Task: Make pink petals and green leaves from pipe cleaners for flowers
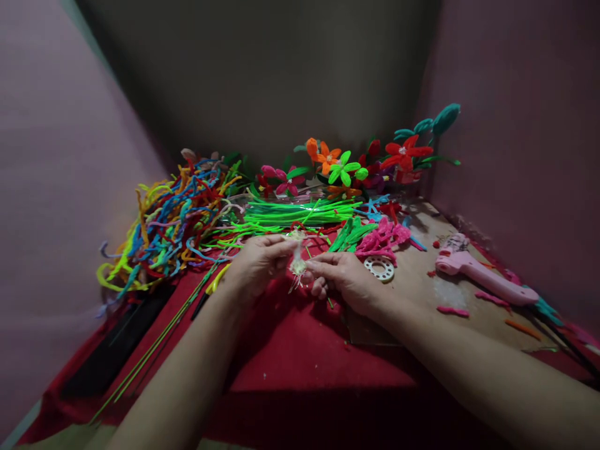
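Between my hands is a small bunch of pale yellow flower stamens [298, 267] with thin whitish threads hanging below it. My left hand [255, 262] pinches its upper end from the left. The thumb and forefinger of my right hand [344, 275] close on its right side, and a thin green stem passes by the right fingers. Just behind lie green pipe-cleaner leaves [351, 234] and pink pipe-cleaner pieces [384, 237]. A white ring with holes [379, 269] rests close to my right wrist.
A tangled heap of coloured pipe cleaners [182, 212] stands at the left, with straight green ones [300, 212] beside it. Finished pipe-cleaner flowers [344, 167] line the back. A pink glue gun [482, 275] lies on cardboard [412, 312] at right. Red cloth [319, 356] covers the table.
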`<state>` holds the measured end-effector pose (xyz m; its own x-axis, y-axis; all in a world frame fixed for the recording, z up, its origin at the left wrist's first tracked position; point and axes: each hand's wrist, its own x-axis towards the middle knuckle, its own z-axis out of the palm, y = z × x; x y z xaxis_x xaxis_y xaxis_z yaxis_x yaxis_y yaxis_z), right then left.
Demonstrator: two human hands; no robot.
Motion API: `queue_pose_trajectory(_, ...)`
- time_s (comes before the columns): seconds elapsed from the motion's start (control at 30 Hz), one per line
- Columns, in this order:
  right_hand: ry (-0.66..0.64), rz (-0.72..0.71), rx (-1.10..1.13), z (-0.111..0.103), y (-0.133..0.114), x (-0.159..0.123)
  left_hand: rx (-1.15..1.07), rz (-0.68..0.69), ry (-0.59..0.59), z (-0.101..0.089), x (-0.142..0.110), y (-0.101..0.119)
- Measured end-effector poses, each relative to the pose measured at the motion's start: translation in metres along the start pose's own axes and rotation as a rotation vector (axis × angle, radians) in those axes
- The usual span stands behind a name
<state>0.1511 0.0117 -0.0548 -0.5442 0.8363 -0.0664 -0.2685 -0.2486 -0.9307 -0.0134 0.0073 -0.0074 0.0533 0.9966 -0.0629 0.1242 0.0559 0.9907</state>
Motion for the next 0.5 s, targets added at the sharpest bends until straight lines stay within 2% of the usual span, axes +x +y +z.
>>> queue_pose_trajectory(0.03, 0.016, 0.001, 0.019, 0.0, 0.0, 0.0, -0.014, 0.014, 0.043, -0.014, -0.001, 0.007)
queue_pose_trajectory(0.1, 0.068, 0.003, 0.038, 0.0, 0.0, 0.001, 0.031, -0.002, 0.224, -0.047, -0.003, 0.02)
queue_pose_trajectory(0.2, 0.138, 0.013, 0.038, 0.0, -0.002, 0.001, 0.214, 0.04, 0.498, -0.097, 0.001, 0.031)
queue_pose_trajectory(0.27, 0.166, 0.003, 0.024, 0.0, -0.002, 0.001, 0.411, 0.012, 0.624, -0.122, 0.009, 0.031)
queue_pose_trajectory(0.4, 0.201, -0.014, 0.011, -0.001, -0.003, 0.001, 0.851, -0.087, 0.666, -0.148, 0.034, 0.019)
queue_pose_trajectory(0.5, 0.225, -0.031, 0.015, -0.002, -0.004, 0.002, 0.927, -0.074, 0.729, -0.152, 0.047, 0.012)
